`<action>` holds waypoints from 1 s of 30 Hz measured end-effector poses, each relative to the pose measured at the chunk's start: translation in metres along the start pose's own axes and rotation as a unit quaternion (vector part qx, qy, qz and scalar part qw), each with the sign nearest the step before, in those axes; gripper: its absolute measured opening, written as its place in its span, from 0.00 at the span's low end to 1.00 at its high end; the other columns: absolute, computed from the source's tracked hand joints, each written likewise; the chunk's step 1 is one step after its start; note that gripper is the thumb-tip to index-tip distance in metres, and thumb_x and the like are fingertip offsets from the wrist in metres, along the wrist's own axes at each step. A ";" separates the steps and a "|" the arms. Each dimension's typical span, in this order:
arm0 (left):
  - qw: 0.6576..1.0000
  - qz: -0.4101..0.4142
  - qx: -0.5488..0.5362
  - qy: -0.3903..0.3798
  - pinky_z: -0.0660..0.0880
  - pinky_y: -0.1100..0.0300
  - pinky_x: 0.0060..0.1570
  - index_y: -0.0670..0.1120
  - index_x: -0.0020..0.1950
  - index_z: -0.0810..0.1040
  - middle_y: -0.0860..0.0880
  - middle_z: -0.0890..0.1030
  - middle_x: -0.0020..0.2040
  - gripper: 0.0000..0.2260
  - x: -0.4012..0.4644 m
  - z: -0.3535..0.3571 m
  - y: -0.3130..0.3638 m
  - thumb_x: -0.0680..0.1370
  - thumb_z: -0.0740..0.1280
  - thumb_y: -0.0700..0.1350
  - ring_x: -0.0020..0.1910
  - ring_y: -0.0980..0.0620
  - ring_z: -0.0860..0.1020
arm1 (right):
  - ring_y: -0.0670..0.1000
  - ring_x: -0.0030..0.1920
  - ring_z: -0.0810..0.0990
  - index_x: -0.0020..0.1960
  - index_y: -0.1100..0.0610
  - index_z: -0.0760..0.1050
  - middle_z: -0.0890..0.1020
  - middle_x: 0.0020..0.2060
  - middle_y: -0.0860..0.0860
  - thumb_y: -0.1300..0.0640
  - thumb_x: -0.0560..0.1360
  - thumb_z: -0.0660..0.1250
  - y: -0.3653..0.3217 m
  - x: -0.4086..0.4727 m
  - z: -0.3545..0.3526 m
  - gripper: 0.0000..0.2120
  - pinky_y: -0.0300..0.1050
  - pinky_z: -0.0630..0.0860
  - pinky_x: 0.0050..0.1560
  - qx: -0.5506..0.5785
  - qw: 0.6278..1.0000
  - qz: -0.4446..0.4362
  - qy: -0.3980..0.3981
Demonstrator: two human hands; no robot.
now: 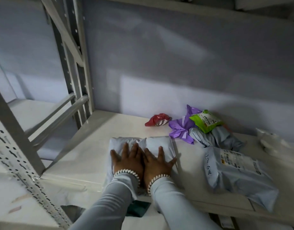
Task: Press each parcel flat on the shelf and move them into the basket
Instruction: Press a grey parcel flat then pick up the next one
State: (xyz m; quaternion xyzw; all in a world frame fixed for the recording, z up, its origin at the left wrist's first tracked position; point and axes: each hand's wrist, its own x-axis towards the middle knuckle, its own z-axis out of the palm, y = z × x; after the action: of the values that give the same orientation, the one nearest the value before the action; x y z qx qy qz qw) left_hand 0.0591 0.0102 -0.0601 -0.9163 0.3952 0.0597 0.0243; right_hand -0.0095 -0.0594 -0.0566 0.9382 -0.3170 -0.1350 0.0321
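While both hands press down side by side, the pale parcel [153, 143] lies flat on the white shelf [86, 156], near its front edge and left of centre. At far left, grey uprights [18, 135] frame the rack. The left hand [128, 161] rests palm-down on the parcel's left half, fingers straight and spread, gripping nothing. The right hand [157, 163] touches it on the right, also flat, fingers extended, thumb out toward the parcel's right edge. Farther back and right, a red packet [157, 119] lies near the rear wall. Right of it, a purple bag [182, 128], a green packet [206, 120] and a grey bag [221, 136] form a heap. A labelled grey parcel [237, 176] lies near right, apart from the hands.
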 end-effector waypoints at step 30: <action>0.997 -0.019 -0.068 -0.019 0.34 0.29 0.65 0.63 0.75 0.43 0.56 0.37 0.78 0.31 -0.003 0.000 -0.004 0.74 0.50 0.66 0.77 0.46 0.36 | 0.62 0.76 0.36 0.74 0.35 0.39 0.38 0.76 0.41 0.44 0.79 0.49 0.007 0.041 -0.013 0.28 0.80 0.40 0.62 0.130 0.991 0.034 0.019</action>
State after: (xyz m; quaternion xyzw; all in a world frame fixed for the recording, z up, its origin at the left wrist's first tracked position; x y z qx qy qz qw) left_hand 0.0598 0.0149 -0.0597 -0.9218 0.3725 0.1030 -0.0292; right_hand 0.0213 -0.0895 -0.0525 0.9256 -0.3627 -0.0732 -0.0796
